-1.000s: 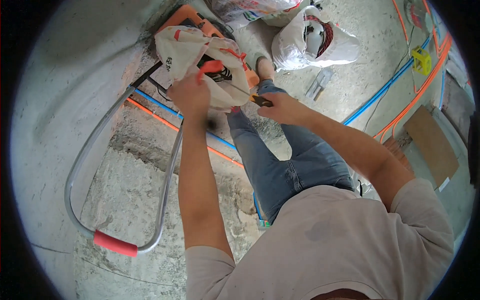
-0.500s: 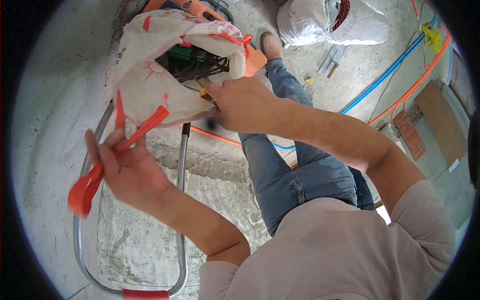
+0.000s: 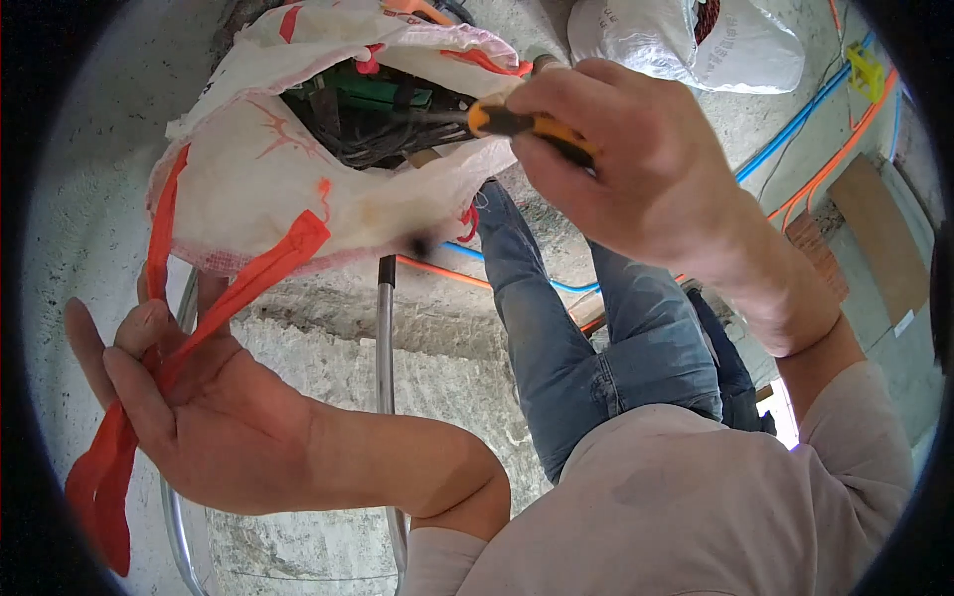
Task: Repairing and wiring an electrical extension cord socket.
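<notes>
A white woven bag [image 3: 248,199] with red markings gapes at the upper left. Inside it lie a green object [image 3: 373,91] and a tangle of dark cords [image 3: 383,144]. My left hand [image 3: 214,407] has its fingers closed round the bag's red strap [image 3: 263,263], whose loose end hangs down to the left. In my right hand [image 3: 636,149] is a screwdriver with a yellow and black handle [image 3: 537,129]. Its thin shaft points left across the bag's opening and is partly blurred.
A metal tube frame [image 3: 386,348] stands below the bag. At the top right is another white sack [image 3: 686,45] with dark red rope in it. Blue pipe [image 3: 795,124] and orange pipe [image 3: 840,164] run along the right, beside a brown board [image 3: 879,238].
My right hand has lifted up and right from the bag's mouth with the screwdriver, now plainly visible. My left hand has drawn the strap lower and to the left, and the bag has shifted.
</notes>
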The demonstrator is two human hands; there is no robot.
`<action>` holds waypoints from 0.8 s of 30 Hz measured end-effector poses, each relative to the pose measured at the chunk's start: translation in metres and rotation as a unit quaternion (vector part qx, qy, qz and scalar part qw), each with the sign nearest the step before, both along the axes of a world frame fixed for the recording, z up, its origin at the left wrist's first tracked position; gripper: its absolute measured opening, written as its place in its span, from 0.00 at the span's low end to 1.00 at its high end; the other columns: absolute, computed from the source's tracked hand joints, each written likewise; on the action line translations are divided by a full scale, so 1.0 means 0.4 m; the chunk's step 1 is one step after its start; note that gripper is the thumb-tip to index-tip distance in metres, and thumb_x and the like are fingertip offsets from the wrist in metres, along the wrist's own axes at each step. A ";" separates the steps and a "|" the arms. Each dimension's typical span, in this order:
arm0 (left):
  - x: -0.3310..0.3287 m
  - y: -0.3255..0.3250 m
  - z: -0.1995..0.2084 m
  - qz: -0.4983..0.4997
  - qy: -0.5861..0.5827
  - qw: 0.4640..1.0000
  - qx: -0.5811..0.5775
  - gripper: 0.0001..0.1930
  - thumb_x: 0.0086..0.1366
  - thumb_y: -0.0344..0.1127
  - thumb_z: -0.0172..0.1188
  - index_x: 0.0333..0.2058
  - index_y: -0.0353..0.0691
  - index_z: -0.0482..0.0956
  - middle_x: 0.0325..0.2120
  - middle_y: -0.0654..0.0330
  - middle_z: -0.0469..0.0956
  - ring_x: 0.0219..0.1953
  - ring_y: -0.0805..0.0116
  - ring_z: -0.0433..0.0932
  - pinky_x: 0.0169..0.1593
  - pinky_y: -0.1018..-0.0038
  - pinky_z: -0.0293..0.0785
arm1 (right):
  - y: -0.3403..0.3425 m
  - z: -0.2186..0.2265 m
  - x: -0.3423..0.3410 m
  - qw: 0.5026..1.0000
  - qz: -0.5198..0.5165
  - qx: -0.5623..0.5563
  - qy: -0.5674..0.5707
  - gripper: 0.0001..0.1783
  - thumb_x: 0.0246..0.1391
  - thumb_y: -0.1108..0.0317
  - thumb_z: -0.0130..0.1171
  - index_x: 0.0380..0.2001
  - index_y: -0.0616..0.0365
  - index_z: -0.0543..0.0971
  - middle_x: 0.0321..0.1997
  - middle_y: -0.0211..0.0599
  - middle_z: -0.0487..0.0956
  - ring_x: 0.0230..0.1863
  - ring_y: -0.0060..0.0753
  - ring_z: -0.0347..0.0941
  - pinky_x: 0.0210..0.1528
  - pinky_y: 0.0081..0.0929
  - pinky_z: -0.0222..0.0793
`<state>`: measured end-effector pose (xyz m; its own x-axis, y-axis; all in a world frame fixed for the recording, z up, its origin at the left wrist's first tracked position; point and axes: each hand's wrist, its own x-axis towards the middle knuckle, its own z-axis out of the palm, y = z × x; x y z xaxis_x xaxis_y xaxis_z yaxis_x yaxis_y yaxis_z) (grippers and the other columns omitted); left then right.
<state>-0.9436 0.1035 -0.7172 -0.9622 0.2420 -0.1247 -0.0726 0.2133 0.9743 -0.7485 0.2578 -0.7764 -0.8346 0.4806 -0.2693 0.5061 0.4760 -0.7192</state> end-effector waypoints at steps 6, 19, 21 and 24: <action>0.030 0.018 0.004 -0.033 0.016 0.999 -0.038 0.23 0.68 0.28 0.47 0.59 0.24 0.60 0.28 0.52 0.78 0.41 0.62 0.77 0.55 0.53 0.69 | -0.050 -0.017 -0.089 0.979 0.199 -0.038 -0.038 0.10 0.45 0.70 0.62 0.33 0.57 0.77 0.26 0.40 0.75 0.28 0.43 0.76 0.26 0.37 0.71; 0.050 -0.025 -0.006 -0.004 -0.050 0.996 0.069 0.24 0.69 0.29 0.44 0.61 0.24 0.56 0.41 0.44 0.73 0.52 0.47 0.71 0.56 0.43 0.67 | -0.123 -0.248 -0.185 0.903 0.136 -0.389 -0.124 0.20 0.53 0.61 0.50 0.43 0.62 0.80 0.36 0.47 0.81 0.38 0.40 0.77 0.43 0.29 0.72; 0.080 0.014 -0.024 0.081 -0.013 0.997 0.004 0.24 0.70 0.30 0.44 0.61 0.24 0.56 0.48 0.40 0.71 0.54 0.44 0.70 0.57 0.42 0.66 | -0.129 -0.273 -0.153 0.912 -0.002 -0.404 -0.078 0.18 0.53 0.60 0.51 0.43 0.55 0.81 0.37 0.39 0.82 0.37 0.36 0.77 0.42 0.28 0.72; 0.074 -0.008 -0.032 0.055 -0.012 0.998 0.036 0.24 0.70 0.32 0.43 0.60 0.24 0.56 0.56 0.36 0.64 0.56 0.39 0.68 0.57 0.39 0.65 | -0.162 -0.280 -0.125 0.861 -0.081 -0.500 -0.031 0.20 0.47 0.55 0.54 0.34 0.61 0.81 0.36 0.47 0.81 0.37 0.46 0.77 0.40 0.37 0.72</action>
